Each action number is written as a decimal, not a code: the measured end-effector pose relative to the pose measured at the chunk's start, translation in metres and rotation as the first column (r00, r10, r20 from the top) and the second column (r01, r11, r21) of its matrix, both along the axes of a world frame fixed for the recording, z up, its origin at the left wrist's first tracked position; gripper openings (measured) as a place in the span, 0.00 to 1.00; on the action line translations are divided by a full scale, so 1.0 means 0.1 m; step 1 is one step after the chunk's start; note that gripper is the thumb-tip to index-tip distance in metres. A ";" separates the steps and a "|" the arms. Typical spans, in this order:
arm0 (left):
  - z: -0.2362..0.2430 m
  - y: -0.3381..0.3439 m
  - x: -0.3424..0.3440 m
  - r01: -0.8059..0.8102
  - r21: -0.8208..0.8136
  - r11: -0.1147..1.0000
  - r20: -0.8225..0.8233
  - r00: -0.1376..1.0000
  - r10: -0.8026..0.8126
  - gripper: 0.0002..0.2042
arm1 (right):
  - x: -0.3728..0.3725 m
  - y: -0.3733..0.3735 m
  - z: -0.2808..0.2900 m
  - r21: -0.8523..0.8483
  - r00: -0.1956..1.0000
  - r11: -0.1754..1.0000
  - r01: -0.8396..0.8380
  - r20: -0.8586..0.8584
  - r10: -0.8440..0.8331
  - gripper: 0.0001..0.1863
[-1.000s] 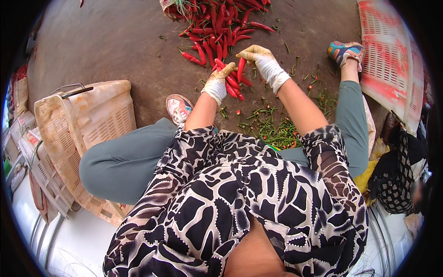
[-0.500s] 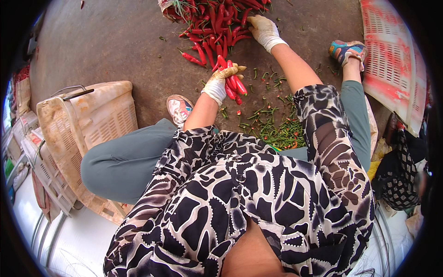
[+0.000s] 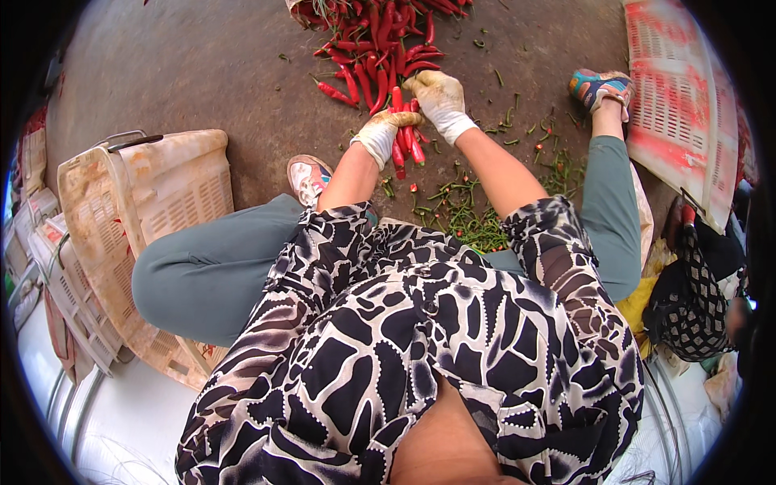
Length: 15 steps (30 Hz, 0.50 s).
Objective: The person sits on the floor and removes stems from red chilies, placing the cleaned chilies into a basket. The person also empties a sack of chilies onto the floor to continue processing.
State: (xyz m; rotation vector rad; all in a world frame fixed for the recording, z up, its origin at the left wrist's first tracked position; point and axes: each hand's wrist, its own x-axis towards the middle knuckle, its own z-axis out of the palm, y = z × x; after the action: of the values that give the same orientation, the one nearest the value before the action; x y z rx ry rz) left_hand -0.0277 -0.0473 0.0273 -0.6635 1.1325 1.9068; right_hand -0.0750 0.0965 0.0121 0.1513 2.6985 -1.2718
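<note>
My left hand (image 3: 382, 134), in a stained white glove, is closed around a small bunch of red chili peppers (image 3: 416, 152). Their ends stick out on both sides of my fingers. Right beside it is my right hand (image 3: 440, 99), also gloved, with its fingers curled together at the far end of that bunch. What lies between those fingers is hidden. Just beyond both hands, a heap of red chili peppers (image 3: 380, 42) spreads over the brown floor. Nearer to me, between my legs, lies a scatter of green pepper stems (image 3: 473, 217).
A dirty cream plastic crate (image 3: 182, 182) stands at my left, more crates (image 3: 73, 271) behind it. On the right is a red-stained white crate (image 3: 675, 105), close to my shoe (image 3: 602, 87). Dark patterned cloth (image 3: 691, 311) lies lower right. An opened sack (image 3: 311, 12) touches the heap.
My right hand has come from the heap's right edge toward me and to the left, up to the bunch. My left hand still grips the chili peppers and has barely moved.
</note>
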 end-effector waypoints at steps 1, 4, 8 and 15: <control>0.01 0.00 0.01 0.145 -0.099 0.984 -0.111 0.982 -0.155 0.12 | -0.21 -0.02 -0.05 -0.038 0.930 0.946 0.323 0.197 -0.310 0.08; 0.02 -0.03 -0.01 0.172 -0.054 0.984 -0.114 0.978 -0.177 0.16 | -0.66 0.24 -0.03 0.037 0.874 0.897 0.441 0.206 -0.439 0.19; -0.06 -0.07 -0.08 -0.087 -0.019 0.996 -0.117 0.990 0.085 0.19 | -1.05 0.14 -0.03 0.473 0.904 0.881 -0.021 0.386 -0.185 0.25; -0.08 -0.13 -0.22 -0.358 -0.082 0.930 -0.189 0.922 0.338 0.20 | -0.51 0.21 0.27 0.525 0.964 0.828 -0.198 0.256 0.068 0.16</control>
State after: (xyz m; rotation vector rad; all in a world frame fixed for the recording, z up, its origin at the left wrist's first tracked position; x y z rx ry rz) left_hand -0.0500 -0.0601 0.0196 -0.8215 1.3103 2.2480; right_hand -0.1256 0.1170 0.0391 0.1559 2.7259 -0.3792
